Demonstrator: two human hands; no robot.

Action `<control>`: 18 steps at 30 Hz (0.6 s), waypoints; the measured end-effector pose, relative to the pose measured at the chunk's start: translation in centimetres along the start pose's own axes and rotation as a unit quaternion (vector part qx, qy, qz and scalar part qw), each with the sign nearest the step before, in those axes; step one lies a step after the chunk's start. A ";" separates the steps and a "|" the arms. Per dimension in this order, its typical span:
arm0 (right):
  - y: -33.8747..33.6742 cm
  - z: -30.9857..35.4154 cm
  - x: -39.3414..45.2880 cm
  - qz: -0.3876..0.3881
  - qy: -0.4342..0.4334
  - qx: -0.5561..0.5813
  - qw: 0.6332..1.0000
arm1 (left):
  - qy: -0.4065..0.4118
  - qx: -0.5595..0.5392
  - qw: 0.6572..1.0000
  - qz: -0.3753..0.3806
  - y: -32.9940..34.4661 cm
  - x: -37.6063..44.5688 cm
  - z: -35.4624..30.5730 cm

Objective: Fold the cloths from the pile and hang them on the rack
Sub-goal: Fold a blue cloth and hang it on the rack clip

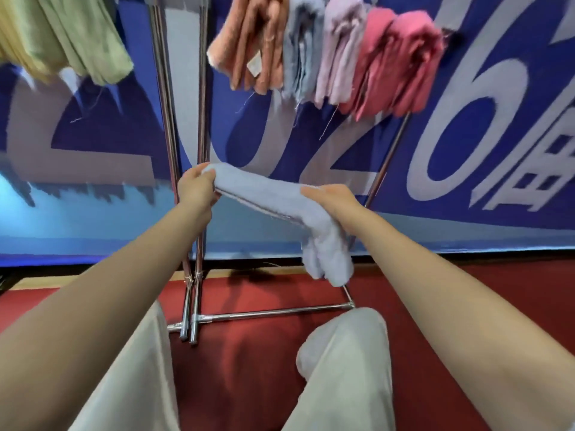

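Note:
A folded light-blue cloth (pixel 273 197) stretches between both hands in front of the metal rack (pixel 199 150). My left hand (pixel 197 188) pinches its upper left end. My right hand (pixel 329 200) grips it near the middle, and the loose end (pixel 326 256) droops below that hand. Above, folded cloths hang side by side on the rack's bar: orange (pixel 252 42), pale blue (pixel 303 48), lilac (pixel 340 51) and pink (pixel 398 63). The pile of cloths is out of view.
Green and yellow cloths (pixel 77 35) hang on a second rack at the top left. Chrome uprights and a floor bar (pixel 270 312) stand on red carpet just ahead of my knees. A blue banner (pixel 466 135) with large white characters backs everything.

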State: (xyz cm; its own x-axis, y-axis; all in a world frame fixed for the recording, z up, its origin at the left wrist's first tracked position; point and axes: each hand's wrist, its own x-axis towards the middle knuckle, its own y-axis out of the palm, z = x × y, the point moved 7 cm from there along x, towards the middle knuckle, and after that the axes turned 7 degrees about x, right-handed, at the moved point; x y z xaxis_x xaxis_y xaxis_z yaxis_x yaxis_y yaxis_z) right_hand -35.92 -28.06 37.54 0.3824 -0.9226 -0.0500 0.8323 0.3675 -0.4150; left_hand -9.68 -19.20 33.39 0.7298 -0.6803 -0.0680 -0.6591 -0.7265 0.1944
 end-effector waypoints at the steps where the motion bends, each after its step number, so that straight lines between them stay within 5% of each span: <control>1: -1.4 1.0 0.4 0.015 -0.007 -0.023 1.000 | 0.003 -0.007 1.000 0.004 1.5 0.3 -0.5; 12: -19.3 8.5 4.0 -0.060 -0.045 -0.118 0.990 | -0.002 0.016 0.994 0.105 20.3 0.0 -4.4; 15: -24.6 10.0 4.7 -0.118 -0.041 -0.110 0.986 | 0.019 0.161 0.973 0.161 25.8 0.0 -5.4; 18: -29.1 11.1 5.7 -0.159 -0.047 -0.131 0.977 | 0.153 0.334 0.920 0.134 30.9 -1.7 -9.1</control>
State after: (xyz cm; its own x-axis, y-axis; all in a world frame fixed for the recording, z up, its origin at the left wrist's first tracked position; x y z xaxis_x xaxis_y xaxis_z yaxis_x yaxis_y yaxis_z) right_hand -53.53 -42.77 59.43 0.1662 -0.9662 0.1972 0.7879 0.0099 -0.6157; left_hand -29.62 -39.56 48.39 0.4734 -0.8592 0.1940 -0.7127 -0.5031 -0.4888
